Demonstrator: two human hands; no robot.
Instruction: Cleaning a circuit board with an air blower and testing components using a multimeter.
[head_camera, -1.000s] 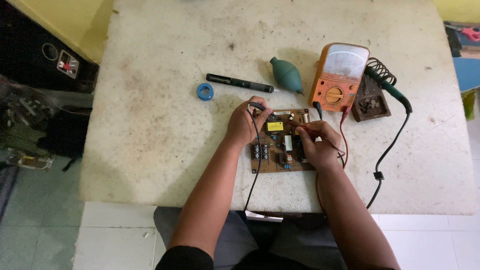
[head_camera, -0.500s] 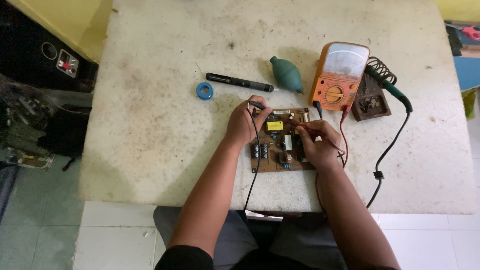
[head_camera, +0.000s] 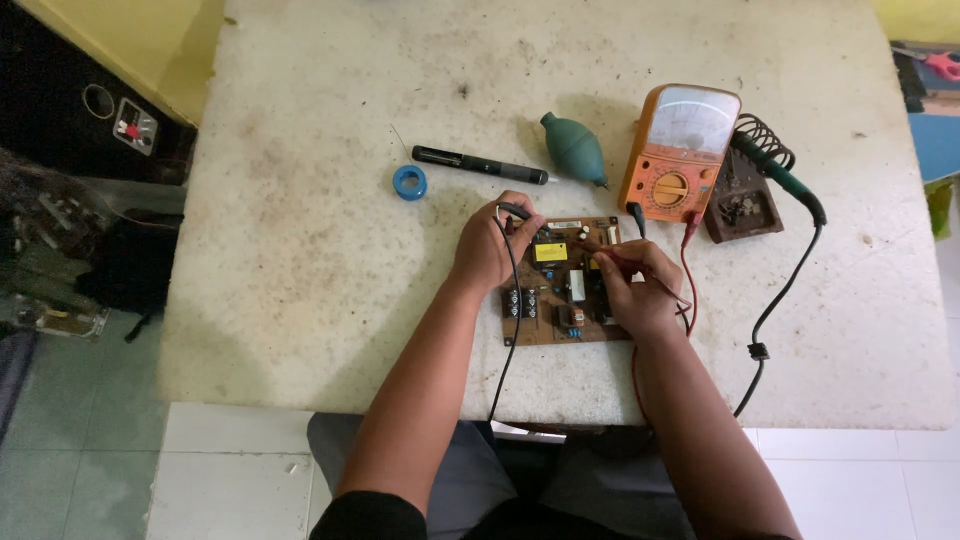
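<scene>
Your left hand (head_camera: 492, 252) pinched a thin black plastic probe (head_camera: 515, 211) and your right hand (head_camera: 633, 290) a slim red plastic probe (head_camera: 612, 258), both over the flat brown matt circuit board (head_camera: 566, 285) studded with small glossy parts. It lay on the rough, stained, pale stone-like tabletop (head_camera: 300, 260). The boxy orange plastic meter (head_camera: 678, 153) had a smooth, shiny clear window. The teal bulb-shaped blower (head_camera: 572, 147) looked like soft matt rubber. The black pen-shaped tool (head_camera: 478, 164) had a dull finish.
</scene>
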